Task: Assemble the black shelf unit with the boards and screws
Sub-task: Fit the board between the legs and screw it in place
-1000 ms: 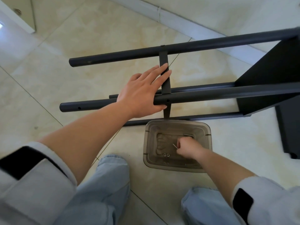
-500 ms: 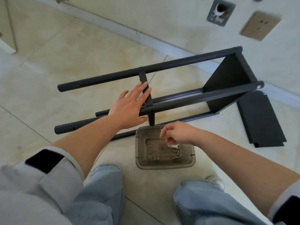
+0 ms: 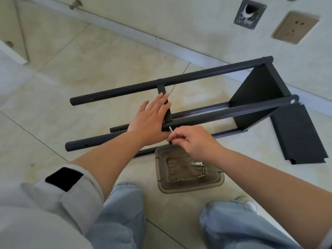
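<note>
Pale, glossy floor tiles [image 3: 75,65] fill most of the view, meeting a light wall with a white baseboard [image 3: 161,42] along the top; a beige wall socket [image 3: 295,26] and a small metal wall plate [image 3: 249,14] sit on the wall at the upper right. A partly built black shelf unit [image 3: 206,112] lies on its side on the floor, its long round poles running from left to right. At its right end a black board [image 3: 258,94] is already fixed between the poles. A second, loose black board [image 3: 298,135] lies flat on the floor just beside that end. The person's left hand [image 3: 149,119] rests flat on the near upper pole, fingers straight and close together, reaching onto a narrow black crossbar [image 3: 164,103] that spans the two upper poles. The right hand [image 3: 194,141] pinches a slim silver screw [image 3: 170,129] between thumb and fingertips, its tip at the pole just beside the left hand. Below both hands, a clear smoky plastic tray [image 3: 161,182] sits on the floor near the frame, holding several more screws and small nuts [image 3: 201,169]. Light blue jeans [image 3: 122,212] and white sleeves [image 3: 53,203] with black patches show at the bottom.
</note>
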